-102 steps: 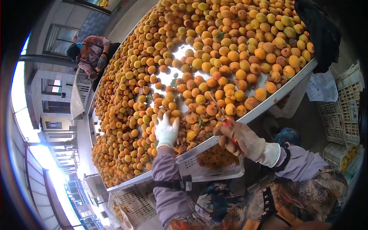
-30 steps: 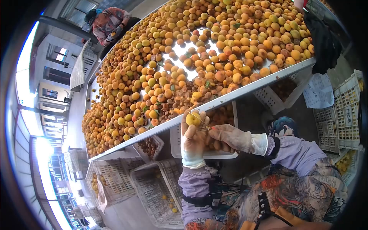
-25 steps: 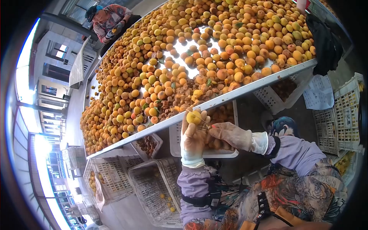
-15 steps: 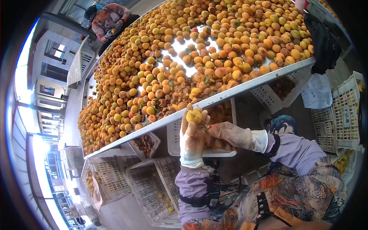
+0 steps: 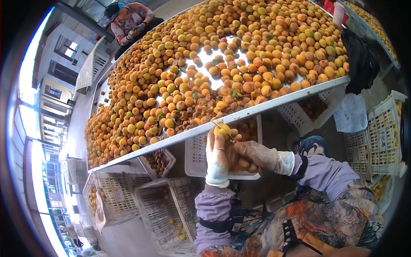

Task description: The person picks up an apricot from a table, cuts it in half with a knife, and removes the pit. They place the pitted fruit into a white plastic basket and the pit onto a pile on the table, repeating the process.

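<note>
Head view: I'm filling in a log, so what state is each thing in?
Held apricot, yellow, partly hidden
Left hand, gloved, closed around the held apricot
Thin tool, across the apricot; handle mostly hidden
Right hand, gloved, closed on the tool
Table, strewn with loose apricots, bare patch near middle
Lower-left crate, open, few fruits inside
White crate, open, holding brown fruit
Black cloth, hanging at table's corner

Your left hand (image 5: pixel 218 153) has left the fruit pile (image 5: pixel 295 36) for mid-frame, seemingly curled around a yellow fruit (image 5: pixel 222 130).
</note>
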The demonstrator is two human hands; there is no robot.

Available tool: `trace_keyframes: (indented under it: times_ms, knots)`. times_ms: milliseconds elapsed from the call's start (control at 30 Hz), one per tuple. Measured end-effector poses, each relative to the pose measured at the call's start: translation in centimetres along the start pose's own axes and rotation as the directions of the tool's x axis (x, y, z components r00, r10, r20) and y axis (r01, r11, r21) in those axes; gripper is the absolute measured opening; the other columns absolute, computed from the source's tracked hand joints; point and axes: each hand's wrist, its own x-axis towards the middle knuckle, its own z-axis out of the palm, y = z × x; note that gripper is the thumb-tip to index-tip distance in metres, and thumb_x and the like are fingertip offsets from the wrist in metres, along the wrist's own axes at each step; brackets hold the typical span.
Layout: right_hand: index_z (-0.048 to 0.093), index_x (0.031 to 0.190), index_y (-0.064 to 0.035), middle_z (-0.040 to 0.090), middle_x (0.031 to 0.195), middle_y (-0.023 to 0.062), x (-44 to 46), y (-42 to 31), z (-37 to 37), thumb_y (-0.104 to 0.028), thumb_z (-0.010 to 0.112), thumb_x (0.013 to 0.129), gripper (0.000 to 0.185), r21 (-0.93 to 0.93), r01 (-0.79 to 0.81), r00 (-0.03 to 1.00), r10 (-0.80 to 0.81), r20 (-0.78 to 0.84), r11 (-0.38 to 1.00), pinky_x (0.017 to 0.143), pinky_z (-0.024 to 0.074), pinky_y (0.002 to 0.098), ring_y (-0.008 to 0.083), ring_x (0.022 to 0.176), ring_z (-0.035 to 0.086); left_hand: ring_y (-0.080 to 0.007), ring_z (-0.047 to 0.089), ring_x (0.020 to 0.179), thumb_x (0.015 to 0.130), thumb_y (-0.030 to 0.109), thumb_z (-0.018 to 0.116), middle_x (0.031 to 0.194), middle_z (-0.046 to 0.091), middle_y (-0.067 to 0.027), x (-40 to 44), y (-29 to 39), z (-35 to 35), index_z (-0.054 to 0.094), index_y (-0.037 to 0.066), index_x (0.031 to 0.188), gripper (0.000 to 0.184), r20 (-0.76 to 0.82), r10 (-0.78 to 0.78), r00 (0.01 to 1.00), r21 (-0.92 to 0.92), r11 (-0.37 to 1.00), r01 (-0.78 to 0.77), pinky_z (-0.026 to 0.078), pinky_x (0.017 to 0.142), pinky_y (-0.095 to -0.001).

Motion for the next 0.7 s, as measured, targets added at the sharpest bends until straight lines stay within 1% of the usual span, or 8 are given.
trace_keyframes:
  times_ms: [167,233,333,400,467,533,667,700]
  knots:
    - [0.057,0.089,-0.0089,0.050,0.065,-0.0030,-0.4,-0.2,0.3,-0.047,0.043,0.095,0.041,0.086,-0.110,0.994,0.111,-0.007,0.990,0.039,0.0351,0.0193,0.0045,0.047,0.044,-0.0206,0.058,0.099,0.095,0.033,0.051,0.110,0.057,-0.0126,0.3,-0.1,-0.6,0.039,0.001,0.130,0.049,0.014,0.136,0.991,0.246,0.960,-0.135,0.048,0.086,-0.0322]
    - [0.059,0.095,-0.0078,0.057,0.078,-0.0024,-0.6,-0.6,1.2,-0.040,0.044,0.097,0.036,-0.111,0.121,0.989,-0.129,-0.072,0.986,0.057,0.0441,0.0174,0.0045,0.067,0.052,-0.0163,0.056,0.097,0.095,0.034,0.051,0.107,0.058,-0.0107,-0.1,0.6,0.3,0.044,0.000,0.125,0.046,-0.011,0.176,0.984,0.200,0.965,-0.171,0.045,0.086,-0.0297]
    - [0.060,0.102,-0.0056,0.061,0.092,-0.0019,1.2,1.9,0.8,-0.032,0.046,0.098,0.030,-0.075,0.276,0.938,-0.286,-0.196,0.958,0.077,0.0447,0.0191,0.0045,0.085,0.053,-0.0147,0.056,0.094,0.095,0.033,0.051,0.105,0.059,-0.0099,0.0,0.3,-0.1,0.045,-0.001,0.123,0.044,-0.052,0.177,0.983,0.223,0.961,-0.162,0.045,0.085,-0.0287]
    - [0.060,0.104,-0.0048,0.061,0.093,-0.0014,2.3,3.3,0.4,-0.031,0.047,0.097,0.030,-0.023,0.328,0.931,-0.327,-0.160,0.945,0.078,0.0451,0.0197,0.0046,0.086,0.053,-0.0147,0.056,0.094,0.096,0.032,0.050,0.105,0.059,-0.0101,0.1,0.0,-0.4,0.045,-0.001,0.123,0.043,-0.063,0.170,0.983,0.240,0.959,-0.150,0.045,0.085,-0.0286]
    - [0.060,0.106,-0.0039,0.062,0.095,-0.0008,3.5,5.1,-0.6,-0.030,0.049,0.097,0.030,0.034,0.378,0.919,-0.370,-0.140,0.925,0.079,0.0455,0.0203,0.0047,0.087,0.054,-0.0151,0.057,0.093,0.097,0.030,0.047,0.104,0.059,-0.0104,0.1,-0.6,-0.1,0.046,-0.001,0.122,0.039,-0.079,0.110,0.991,0.066,0.992,-0.105,0.046,0.084,-0.0285]
    - [0.059,0.107,-0.0044,0.061,0.100,-0.0005,4.7,6.4,-1.7,-0.031,0.050,0.096,0.030,-0.357,0.293,0.907,-0.376,-0.190,0.887,0.083,0.0443,0.0190,0.0047,0.094,0.053,-0.0175,0.058,0.093,0.097,0.031,0.047,0.106,0.059,-0.0117,0.4,-1.4,-0.7,0.045,-0.001,0.122,0.040,-0.082,0.094,0.992,0.001,0.996,-0.094,0.047,0.084,-0.0298]
    - [0.059,0.104,-0.0055,0.061,0.097,-0.0012,2.3,1.8,1.2,-0.032,0.051,0.096,0.029,-0.223,0.324,0.923,-0.359,-0.139,0.919,0.074,0.0463,0.0182,0.0041,0.086,0.054,-0.0190,0.058,0.095,0.097,0.030,0.048,0.107,0.059,-0.0122,-0.3,0.4,0.1,0.044,0.000,0.123,0.041,-0.066,0.051,0.997,-0.099,0.993,-0.057,0.048,0.084,-0.0311]
    - [0.059,0.107,-0.0050,0.060,0.094,-0.0004,1.7,0.8,1.4,-0.032,0.049,0.096,0.031,-0.164,0.189,0.966,-0.214,-0.149,0.968,0.077,0.0466,0.0201,0.0055,0.087,0.055,-0.0190,0.058,0.095,0.097,0.030,0.048,0.107,0.059,-0.0122,-0.2,0.4,-0.3,0.044,0.000,0.123,0.041,-0.065,0.055,0.996,-0.104,0.993,-0.061,0.048,0.084,-0.0311]
